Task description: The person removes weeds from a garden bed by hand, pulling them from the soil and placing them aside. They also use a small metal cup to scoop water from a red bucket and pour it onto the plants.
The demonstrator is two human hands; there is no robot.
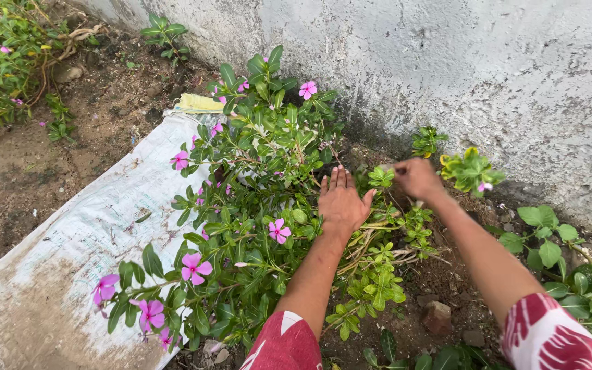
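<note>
The left hand lies flat, fingers spread, pressing the periwinkle plant leftward; the right hand, nearer the wall, pinches a leafy stem tip just left of it.

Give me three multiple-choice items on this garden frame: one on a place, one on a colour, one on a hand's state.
1. Where does the white sack lie?
A. on the soil left of the flowering plant
B. against the wall
C. over the stone

2. What colour are the flowers?
A. yellow
B. pink
C. white

3. How is the left hand?
A. fisted
B. flat, fingers spread on the plant
C. holding a stone

Answers: 1 A, it spreads beside the plant; 2 B, pink petals; 3 B, while the right hand pinches a stem.
</note>
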